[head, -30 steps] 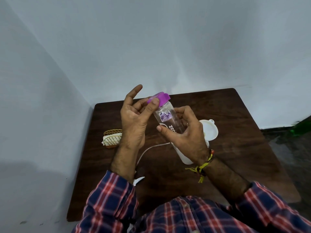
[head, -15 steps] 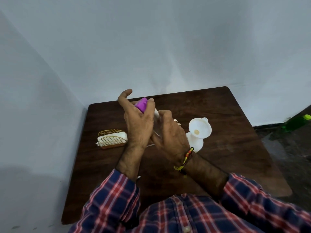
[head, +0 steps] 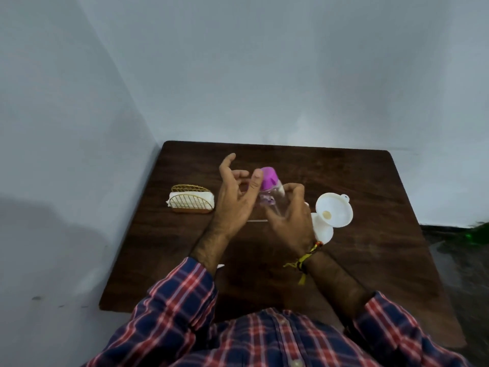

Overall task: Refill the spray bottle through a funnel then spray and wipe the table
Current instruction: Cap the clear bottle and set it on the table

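Note:
A small clear bottle with a purple cap is held above the middle of the dark wooden table. My right hand wraps around the bottle's body. My left hand is at the cap, thumb against its side and the other fingers spread. A white funnel sits in the mouth of a white spray bottle just right of my right hand; most of that bottle is hidden.
A gold wire holder with a folded white cloth stands at the table's left. A thin white tube lies on the table under my hands. Walls close in behind and at the left. A green object lies on the floor at the right.
My hands and the purple-capped bottle have stayed over the table's middle. The left fingers have opened off the cap, leaving the thumb on it. The view has swung to face the table squarely.

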`<state>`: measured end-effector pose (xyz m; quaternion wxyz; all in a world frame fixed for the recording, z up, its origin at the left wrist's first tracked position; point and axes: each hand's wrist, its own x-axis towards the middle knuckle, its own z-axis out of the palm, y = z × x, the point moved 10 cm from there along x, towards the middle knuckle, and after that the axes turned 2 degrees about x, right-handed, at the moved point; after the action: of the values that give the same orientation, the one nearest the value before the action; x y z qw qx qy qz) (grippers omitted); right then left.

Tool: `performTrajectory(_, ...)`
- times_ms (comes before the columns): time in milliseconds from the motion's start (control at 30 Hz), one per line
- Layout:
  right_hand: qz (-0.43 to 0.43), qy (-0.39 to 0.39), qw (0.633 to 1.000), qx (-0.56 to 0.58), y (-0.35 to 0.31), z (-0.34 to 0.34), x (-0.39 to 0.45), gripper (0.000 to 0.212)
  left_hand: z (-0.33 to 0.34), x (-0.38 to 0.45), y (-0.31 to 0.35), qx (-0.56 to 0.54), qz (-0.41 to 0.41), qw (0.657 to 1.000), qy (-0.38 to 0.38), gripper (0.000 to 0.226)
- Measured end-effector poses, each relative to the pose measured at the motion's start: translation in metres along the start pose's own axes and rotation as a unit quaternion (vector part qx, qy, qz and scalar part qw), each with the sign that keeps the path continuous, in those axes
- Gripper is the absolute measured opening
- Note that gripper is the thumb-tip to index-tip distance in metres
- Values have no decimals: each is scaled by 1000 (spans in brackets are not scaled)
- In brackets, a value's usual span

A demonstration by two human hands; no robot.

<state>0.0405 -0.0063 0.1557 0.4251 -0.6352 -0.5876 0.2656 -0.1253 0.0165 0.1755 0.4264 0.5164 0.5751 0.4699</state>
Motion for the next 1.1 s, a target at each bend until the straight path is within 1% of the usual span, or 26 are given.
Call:
performTrajectory(67,-3,2,1000,28,8,1,0,56,-24,2,-28,63,-35,995,71,60)
performTrajectory(133,-6,-1,999,36,11,5,3,55,-52,1,-69,128,-96,977,140,47)
performTrajectory(167,-11,-2,999,44,10,7,6,53,-63,1,-92,159,-133,966,153,45)
performTrajectory(200,-20,-3,998,51,8,10,9,52,-72,1,-117,193,-169,955,150,44)
performTrajectory(267,-25,3,998,59,4,15,16,54,-85,-1,-160,257,-238,930,114,47)
performTrajectory(367,-13,-5,997,69,-1,31,27,57,-105,-3,-208,341,-305,888,55,66)
performTrajectory(467,-7,-13,997,74,-4,52,42,61,-125,-2,-238,400,-334,853,6,87)
performTrajectory(533,-5,-15,997,79,-5,70,54,63,-133,-5,-252,415,-350,840,-25,100)
performTrajectory(600,2,-18,997,79,-7,91,68,63,-136,-3,-260,442,-347,826,-53,112)
performTrajectory(667,7,-14,997,72,-7,107,83,59,-133,1,-260,454,-340,820,-70,119)
performTrajectory(767,19,-19,996,81,-12,143,111,58,-136,10,-269,435,-365,818,-92,123)
performTrajectory(1000,44,-16,994,94,-25,231,187,57,-135,16,-278,433,-397,799,-132,124)
performTrajectory(1100,48,-25,994,93,-26,262,206,59,-135,17,-282,426,-409,794,-145,125)
